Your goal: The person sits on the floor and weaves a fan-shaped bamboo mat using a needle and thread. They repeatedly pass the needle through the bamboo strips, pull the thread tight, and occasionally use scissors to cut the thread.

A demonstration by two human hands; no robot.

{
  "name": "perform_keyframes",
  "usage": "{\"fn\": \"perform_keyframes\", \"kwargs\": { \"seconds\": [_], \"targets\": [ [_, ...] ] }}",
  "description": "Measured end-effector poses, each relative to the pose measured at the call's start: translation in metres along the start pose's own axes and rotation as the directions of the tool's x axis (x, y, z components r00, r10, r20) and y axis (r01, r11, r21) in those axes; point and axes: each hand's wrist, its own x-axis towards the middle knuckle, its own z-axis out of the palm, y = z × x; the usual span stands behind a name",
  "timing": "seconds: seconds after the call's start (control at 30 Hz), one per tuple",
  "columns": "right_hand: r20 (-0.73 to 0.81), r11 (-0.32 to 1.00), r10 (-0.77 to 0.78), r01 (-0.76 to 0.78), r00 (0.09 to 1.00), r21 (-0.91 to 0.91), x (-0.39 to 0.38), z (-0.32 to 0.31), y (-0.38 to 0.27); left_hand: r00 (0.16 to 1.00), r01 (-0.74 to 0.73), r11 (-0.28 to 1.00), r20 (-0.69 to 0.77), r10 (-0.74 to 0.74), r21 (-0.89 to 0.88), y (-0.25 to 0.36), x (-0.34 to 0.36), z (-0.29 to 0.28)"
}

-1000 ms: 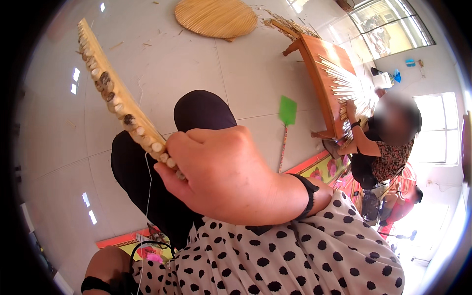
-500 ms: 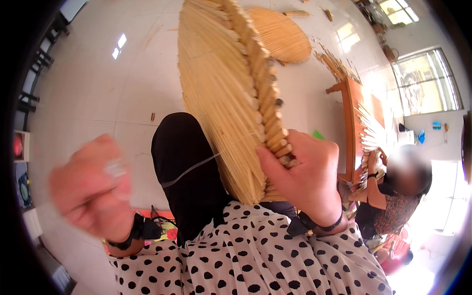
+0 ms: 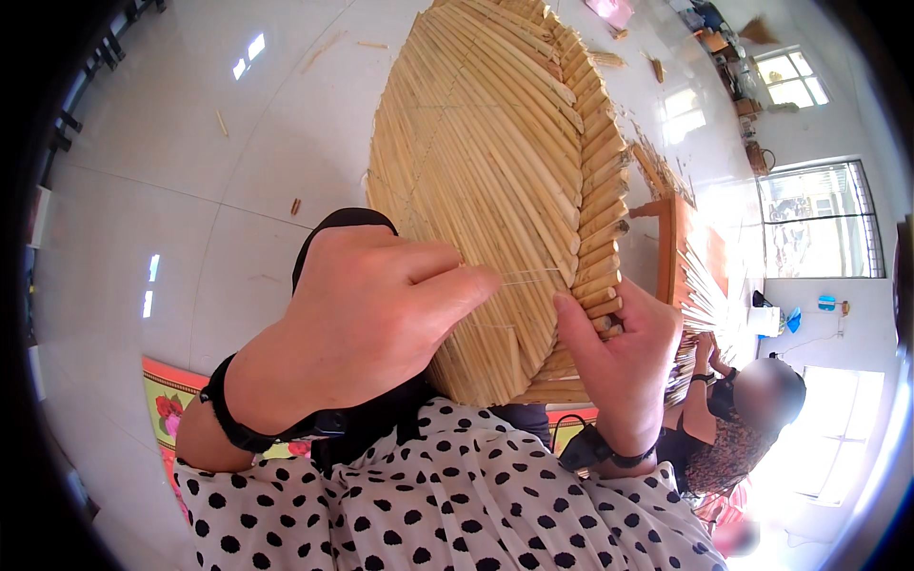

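Note:
Across my lap stands a large rounded panel of split tan stalks (image 3: pixel 476 181), tilted up and away from me. Short round stalks form a thick rim (image 3: pixel 602 219) along its right side. My right hand (image 3: pixel 633 357) grips the rim low down, thumb on the panel's face and fingers behind. Over the lower left of the panel, my left hand (image 3: pixel 371 300) is closed in a pinch. A thin pale thread (image 3: pixel 533 274) runs from its fingertips to the inner edge of the rim. Its palm side is hidden.
On the right, another person (image 3: pixel 705 428) works with stalks beside a brown wooden table (image 3: pixel 671 247). Loose stalks (image 3: pixel 657 171) lie on the tiled floor beyond. A flowered mat (image 3: pixel 167 409) lies at lower left, under my left arm.
My left hand has swung from the far left in over the panel, and the thread that trailed across my knee is now short. The panel has turned its face more toward me.

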Motion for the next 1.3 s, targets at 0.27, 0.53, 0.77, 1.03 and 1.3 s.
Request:
{"fn": "perform_keyframes", "kwargs": {
  "seconds": [0.27,0.53,0.77,1.03,1.3],
  "targets": [
    [0.015,1.0,0.003,-0.003,1.0,0.009,-0.002,0.0,-0.005,0.999,-0.012,0.999,0.045,0.011,0.037,-0.001,0.001,0.001],
    [0.016,1.0,-0.021,0.021,1.0,-0.019,-0.005,0.0,-0.006,0.999,-0.011,0.999,0.052,0.009,0.041,0.0,0.0,-0.002],
    [0.014,1.0,-0.012,0.012,1.0,-0.012,-0.005,0.0,-0.007,0.999,-0.014,0.999,0.05,0.012,0.039,0.0,0.0,-0.001],
    [0.025,1.0,0.007,-0.006,1.0,-0.015,-0.005,-0.001,-0.009,0.999,-0.018,0.999,0.039,0.016,0.046,0.001,0.0,0.001],
    [0.026,1.0,0.001,-0.001,1.0,-0.011,-0.004,0.0,-0.011,0.995,-0.049,0.992,0.091,0.039,0.115,0.001,0.006,-0.009]
  ]
}}
